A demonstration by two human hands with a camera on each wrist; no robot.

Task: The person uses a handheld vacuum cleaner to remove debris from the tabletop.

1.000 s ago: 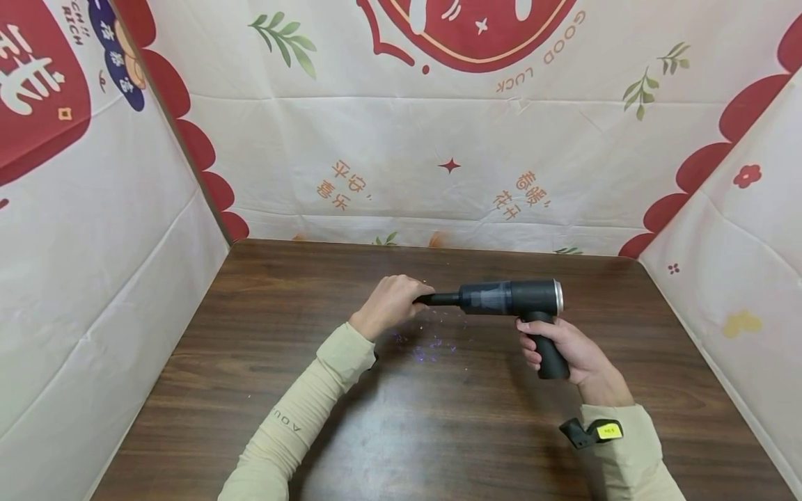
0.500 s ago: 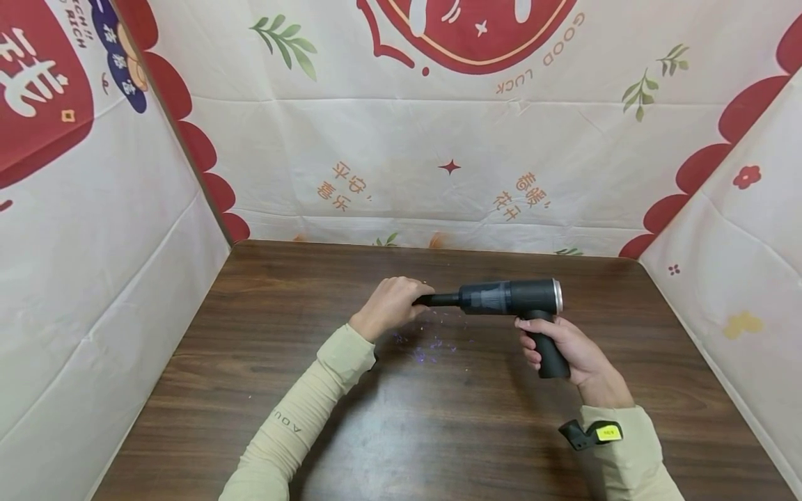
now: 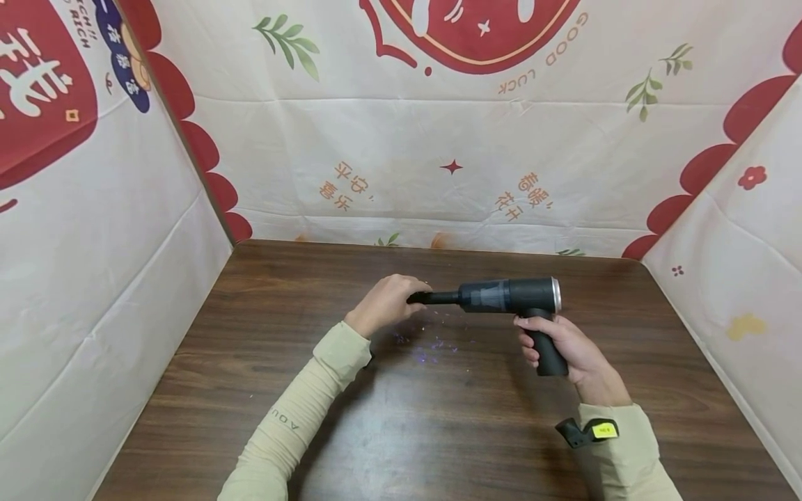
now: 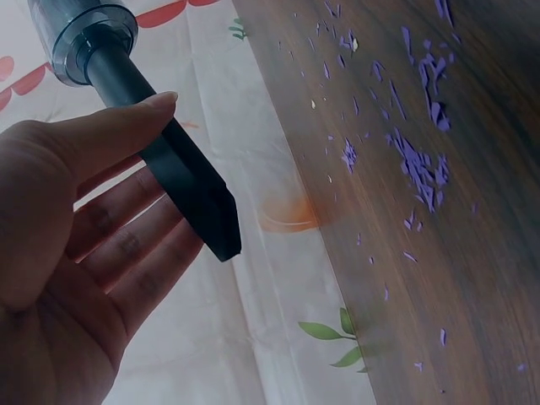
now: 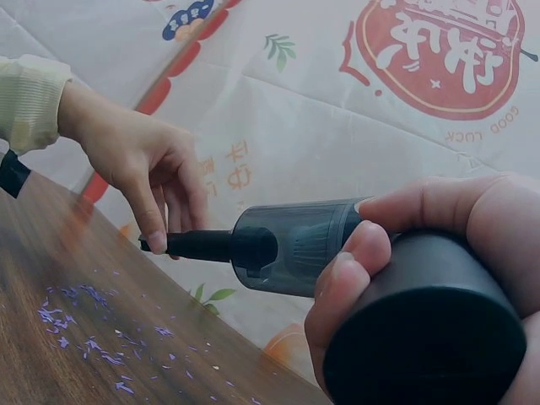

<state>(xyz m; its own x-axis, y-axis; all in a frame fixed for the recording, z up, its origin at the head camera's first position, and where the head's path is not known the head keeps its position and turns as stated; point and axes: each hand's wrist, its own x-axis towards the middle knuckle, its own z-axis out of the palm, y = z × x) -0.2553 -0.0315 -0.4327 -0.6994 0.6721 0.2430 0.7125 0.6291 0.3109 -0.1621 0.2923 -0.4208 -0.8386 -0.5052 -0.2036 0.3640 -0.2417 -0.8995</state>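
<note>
Right hand: right hand (image 3: pixel 567 348) wraps the black handle (image 3: pixel 546 348) of a handheld vacuum (image 3: pixel 507 297); fingers curled round the grip, firm hold, seen close in the right wrist view (image 5: pixel 422 278).
Left hand: left hand (image 3: pixel 387 303) at the far tip of the nozzle (image 3: pixel 434 298); thumb lies along the top, fingers loosely bent beneath, a light pinch rather than a full fist. Left wrist view shows the thumb pad (image 4: pixel 126 126) on the dark nozzle (image 4: pixel 181 181), with the angled mouth past the fingers.
Vacuum position: held in the air above the wooden table (image 3: pixel 250 390), about mid-table, not resting on it.
Long axis: body and nozzle run roughly level, left to right across the person; nozzle points toward the left hand, silver end cap (image 3: pixel 555 295) toward the right.
Which hand is nearer what: right hand under the body's rear half; left hand alone is at the nozzle mouth.
Scraps: purple paper bits (image 3: pixel 432 344) scattered on the table just below and slightly nearer the person than the nozzle, between the two hands; plainer in the left wrist view (image 4: pixel 418 164).
Nozzle to scraps: apart, nozzle above them, mouth not turned down onto them.
Surround: printed cloth backdrop (image 3: pixel 438 139) on three sides.
</note>
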